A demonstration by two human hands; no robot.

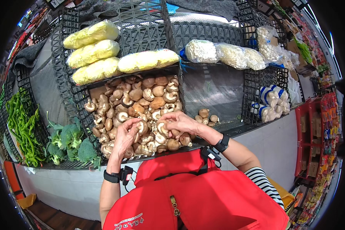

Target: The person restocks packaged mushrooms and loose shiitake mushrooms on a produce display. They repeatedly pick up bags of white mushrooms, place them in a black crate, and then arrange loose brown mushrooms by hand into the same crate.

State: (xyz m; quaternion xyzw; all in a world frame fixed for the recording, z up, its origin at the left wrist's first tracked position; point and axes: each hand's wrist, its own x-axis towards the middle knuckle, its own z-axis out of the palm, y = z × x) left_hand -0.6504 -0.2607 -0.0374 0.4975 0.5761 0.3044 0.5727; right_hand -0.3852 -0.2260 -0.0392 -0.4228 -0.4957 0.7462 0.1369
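Brown shiitake mushrooms fill a bin between black plastic grid dividers, some lying cap up and others showing pale gills. Over the left front part of the pile, my left hand has its thumb and fingers closed on a mushroom. To its right, my right hand grips a mushroom with its gills showing; another brown cap lies under its fingers. A few loose mushrooms rest in the neighbouring compartment, right of the divider.
Wrapped yellow vegetables lie behind the bin. Broccoli and green peppers are at left. Bagged white mushrooms stand back right, with white packs with blue bands in front of them. The display's front edge runs near my waist.
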